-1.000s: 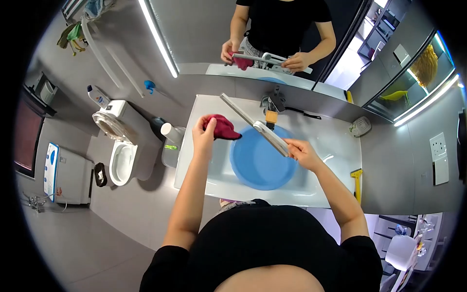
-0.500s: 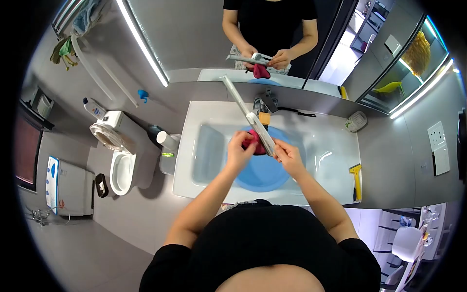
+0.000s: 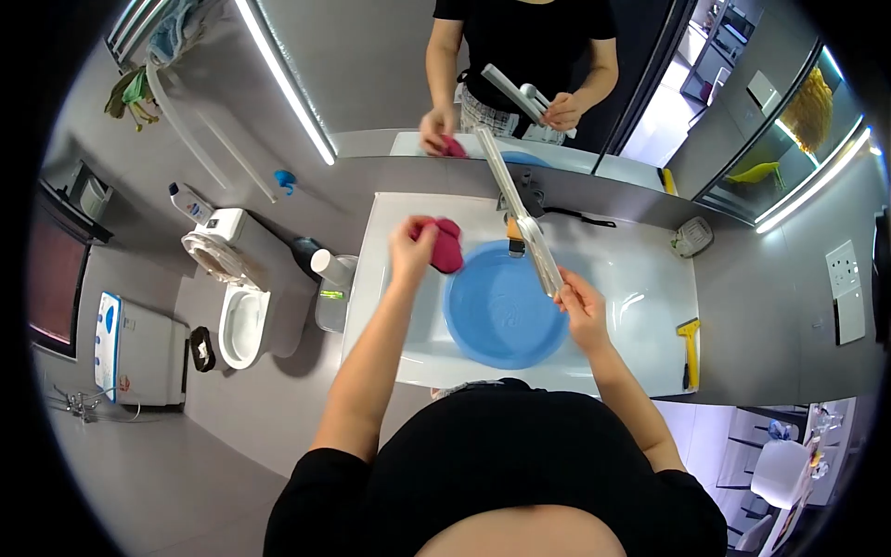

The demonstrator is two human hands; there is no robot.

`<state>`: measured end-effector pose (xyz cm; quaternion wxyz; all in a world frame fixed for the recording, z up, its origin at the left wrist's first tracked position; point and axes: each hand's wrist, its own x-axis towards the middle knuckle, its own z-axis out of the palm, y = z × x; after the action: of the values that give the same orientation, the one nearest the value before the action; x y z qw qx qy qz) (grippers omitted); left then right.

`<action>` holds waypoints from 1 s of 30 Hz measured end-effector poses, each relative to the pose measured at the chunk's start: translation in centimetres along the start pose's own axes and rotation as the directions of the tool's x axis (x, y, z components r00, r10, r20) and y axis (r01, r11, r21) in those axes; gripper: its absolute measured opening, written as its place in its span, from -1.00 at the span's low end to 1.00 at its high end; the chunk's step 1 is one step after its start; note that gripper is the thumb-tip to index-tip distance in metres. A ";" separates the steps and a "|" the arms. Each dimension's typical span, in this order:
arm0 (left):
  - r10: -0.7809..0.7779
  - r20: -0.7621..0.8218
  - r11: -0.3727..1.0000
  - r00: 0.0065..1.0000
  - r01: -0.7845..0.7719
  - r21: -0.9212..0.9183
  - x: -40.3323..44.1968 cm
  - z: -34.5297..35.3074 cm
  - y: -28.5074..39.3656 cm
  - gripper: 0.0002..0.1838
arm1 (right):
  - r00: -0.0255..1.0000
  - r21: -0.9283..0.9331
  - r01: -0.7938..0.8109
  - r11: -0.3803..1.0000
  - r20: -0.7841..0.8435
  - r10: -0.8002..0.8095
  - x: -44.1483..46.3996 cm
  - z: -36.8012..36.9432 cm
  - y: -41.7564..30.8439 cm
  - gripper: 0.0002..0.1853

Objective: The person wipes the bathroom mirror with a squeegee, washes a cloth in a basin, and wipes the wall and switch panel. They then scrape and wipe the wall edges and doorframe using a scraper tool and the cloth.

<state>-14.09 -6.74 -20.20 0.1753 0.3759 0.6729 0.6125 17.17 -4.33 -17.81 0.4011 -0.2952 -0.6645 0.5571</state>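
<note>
A dark red cloth (image 3: 447, 246) hangs from the closed fingers of my left hand (image 3: 413, 249), over the left part of the white sink (image 3: 640, 269). My right hand (image 3: 582, 304) grips the lower end of a long pale bar-like tool (image 3: 524, 223), which slants up and left across the faucet (image 3: 527, 193). Below the tool, a round blue basin (image 3: 506, 311) stands in the sink. The cloth and the tool are apart. The mirror above shows both hands holding these things.
A black-handled brush (image 3: 580, 217) lies behind the sink beside the faucet. On the right rim are a yellow scraper (image 3: 689, 353) and a soap container (image 3: 690, 238). Left of the sink stand a bin (image 3: 334, 302) and a toilet (image 3: 244, 325).
My left hand first brought the cloth to the tool's lower end, then moved back left with it. My right hand, still on the tool, has shifted slightly right and tilted it more upright.
</note>
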 end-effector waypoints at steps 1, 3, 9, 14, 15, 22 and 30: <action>0.083 -0.104 0.996 0.991 -0.079 0.038 1.7 -1.2 0.5 -0.91 | 1.000 -0.040 0.022 0.999 -0.011 -0.022 -0.3 -0.3 0.2 -0.63; 0.112 -0.261 0.993 0.959 -0.097 0.068 5.9 -3.1 -1.4 -0.90 | 0.999 -0.081 0.047 0.996 -0.020 -0.049 -0.7 -0.4 0.1 -0.63; 0.064 -0.622 0.990 0.780 0.028 0.137 12.9 -6.8 -1.9 -0.80 | 0.990 -0.065 0.073 0.995 -0.118 -0.080 -1.4 -0.4 -1.8 -0.60; -0.055 -0.675 0.997 0.736 0.077 0.001 14.2 -6.0 0.9 -0.70 | 0.990 -0.064 0.063 0.996 -0.126 -0.070 -1.4 -1.0 -1.9 -0.61; -0.061 -0.668 0.998 0.742 0.067 -0.017 14.3 -5.6 0.9 -0.71 | 0.989 -0.067 0.061 0.996 -0.129 -0.069 -1.4 -1.0 -2.0 -0.61; -0.010 -0.566 0.988 0.824 -0.079 -0.133 11.6 0.1 1.3 -0.78 | 0.984 -0.085 0.090 0.992 -0.144 -0.101 -1.8 -1.8 -2.0 -0.63; -0.156 -0.230 0.859 0.961 0.017 -0.512 5.8 9.8 5.2 -0.76 | 0.976 -0.119 0.044 0.992 -0.206 -0.068 -3.1 -4.2 -1.9 -0.65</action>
<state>-9.54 4.03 -15.80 0.2041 0.2011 0.5225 0.8031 22.49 -5.23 -16.40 0.4671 -0.3556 -0.6572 0.4727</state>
